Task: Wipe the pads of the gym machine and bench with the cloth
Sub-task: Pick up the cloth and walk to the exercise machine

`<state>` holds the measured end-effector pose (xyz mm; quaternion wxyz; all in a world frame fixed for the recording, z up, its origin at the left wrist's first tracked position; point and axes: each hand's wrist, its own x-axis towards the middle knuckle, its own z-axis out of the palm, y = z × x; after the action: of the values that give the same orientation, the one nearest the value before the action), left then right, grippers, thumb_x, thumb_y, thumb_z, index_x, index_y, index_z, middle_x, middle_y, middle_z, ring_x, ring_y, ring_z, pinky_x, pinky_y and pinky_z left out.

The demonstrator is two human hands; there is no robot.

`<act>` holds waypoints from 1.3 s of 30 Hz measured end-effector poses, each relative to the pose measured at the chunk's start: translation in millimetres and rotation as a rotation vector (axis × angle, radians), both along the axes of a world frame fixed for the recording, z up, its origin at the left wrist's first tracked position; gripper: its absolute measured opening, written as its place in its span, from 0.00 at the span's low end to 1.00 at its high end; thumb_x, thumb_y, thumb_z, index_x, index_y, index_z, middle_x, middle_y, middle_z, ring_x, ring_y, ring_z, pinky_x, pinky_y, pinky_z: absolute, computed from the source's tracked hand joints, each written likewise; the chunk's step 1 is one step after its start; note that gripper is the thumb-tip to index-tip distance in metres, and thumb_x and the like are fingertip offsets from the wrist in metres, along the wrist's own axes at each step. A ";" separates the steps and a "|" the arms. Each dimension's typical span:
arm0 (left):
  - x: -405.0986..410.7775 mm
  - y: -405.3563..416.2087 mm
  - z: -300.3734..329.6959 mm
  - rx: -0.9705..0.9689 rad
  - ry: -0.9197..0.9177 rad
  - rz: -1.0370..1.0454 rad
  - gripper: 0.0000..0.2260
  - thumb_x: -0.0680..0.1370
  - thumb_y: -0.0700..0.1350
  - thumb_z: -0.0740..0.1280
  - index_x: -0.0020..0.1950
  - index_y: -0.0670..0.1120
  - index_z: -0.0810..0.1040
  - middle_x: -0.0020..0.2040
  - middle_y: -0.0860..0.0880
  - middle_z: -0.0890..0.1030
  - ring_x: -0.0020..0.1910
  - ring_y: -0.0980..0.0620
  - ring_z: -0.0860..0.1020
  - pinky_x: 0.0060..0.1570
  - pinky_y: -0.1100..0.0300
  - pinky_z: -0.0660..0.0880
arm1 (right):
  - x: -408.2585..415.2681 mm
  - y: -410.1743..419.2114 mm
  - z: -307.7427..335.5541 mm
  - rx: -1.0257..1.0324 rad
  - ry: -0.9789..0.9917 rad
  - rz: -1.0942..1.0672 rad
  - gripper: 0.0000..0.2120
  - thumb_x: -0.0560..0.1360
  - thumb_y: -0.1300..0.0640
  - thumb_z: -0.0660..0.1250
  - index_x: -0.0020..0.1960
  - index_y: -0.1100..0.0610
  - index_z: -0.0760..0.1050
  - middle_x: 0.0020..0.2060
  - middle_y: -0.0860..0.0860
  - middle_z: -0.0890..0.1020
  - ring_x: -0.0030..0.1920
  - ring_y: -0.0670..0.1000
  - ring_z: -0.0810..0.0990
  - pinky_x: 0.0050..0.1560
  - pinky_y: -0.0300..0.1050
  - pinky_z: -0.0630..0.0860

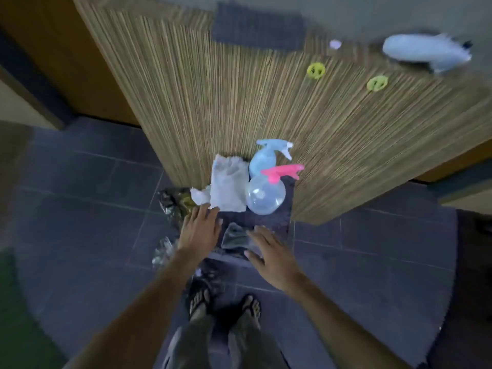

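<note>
A folded pale grey cloth [229, 183] lies on a dark low surface [269, 222] at the foot of a wood-striped wall. My left hand [200, 227] hovers just below its near edge, fingers spread, holding nothing. My right hand [269, 252] is open too, fingers apart, beside a small crumpled dark grey cloth [234, 235] that sits between both hands. A clear spray bottle with a pink trigger [266, 194] and a blue spray bottle [266, 158] stand right of the pale cloth. No gym machine pad or bench is in view.
The wood-striped wall panel [239, 102] rises behind the supplies, with two yellow-green hooks [316, 70] and a pale object [423, 50] hung high right. Crumpled dark plastic bags [174, 201] lie left of the cloths. Dark floor tiles [87, 198] surround my sandalled feet [199, 302].
</note>
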<state>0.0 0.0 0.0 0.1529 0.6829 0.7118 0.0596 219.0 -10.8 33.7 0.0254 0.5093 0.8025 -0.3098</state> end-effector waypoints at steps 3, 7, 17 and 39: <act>-1.3 13.3 -43.5 0.017 -0.008 -0.009 0.18 0.80 0.50 0.57 0.66 0.44 0.75 0.67 0.41 0.75 0.63 0.38 0.76 0.59 0.44 0.76 | -2.4 15.5 -51.6 0.029 -0.001 0.227 0.38 0.77 0.32 0.39 0.78 0.53 0.58 0.79 0.51 0.58 0.80 0.52 0.51 0.76 0.55 0.58; -4.5 18.0 -94.4 0.146 0.046 -0.069 0.19 0.82 0.49 0.57 0.73 0.48 0.68 0.75 0.41 0.68 0.72 0.40 0.69 0.67 0.46 0.71 | 2.2 38.3 -114.8 0.231 -0.044 0.518 0.31 0.82 0.40 0.50 0.80 0.54 0.54 0.80 0.52 0.52 0.80 0.53 0.48 0.78 0.56 0.53; -15.5 8.9 -140.4 0.250 0.024 -0.086 0.22 0.84 0.48 0.55 0.79 0.45 0.60 0.79 0.38 0.59 0.79 0.42 0.58 0.76 0.48 0.61 | -9.4 84.7 -157.3 0.424 0.025 0.771 0.27 0.84 0.44 0.50 0.80 0.52 0.52 0.80 0.53 0.52 0.80 0.55 0.49 0.79 0.56 0.52; 70.2 -295.5 -42.2 -0.291 -0.298 0.762 0.29 0.77 0.51 0.45 0.73 0.43 0.70 0.74 0.39 0.70 0.75 0.38 0.67 0.68 0.43 0.71 | -67.5 -87.6 -46.5 -0.261 0.049 0.671 0.17 0.84 0.56 0.58 0.70 0.61 0.70 0.66 0.48 0.75 0.66 0.49 0.75 0.57 0.36 0.68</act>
<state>70.2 -295.5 -42.2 0.3156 0.3266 0.8842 0.1086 151.5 -98.5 -12.8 0.1712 0.2025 0.8791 -0.3962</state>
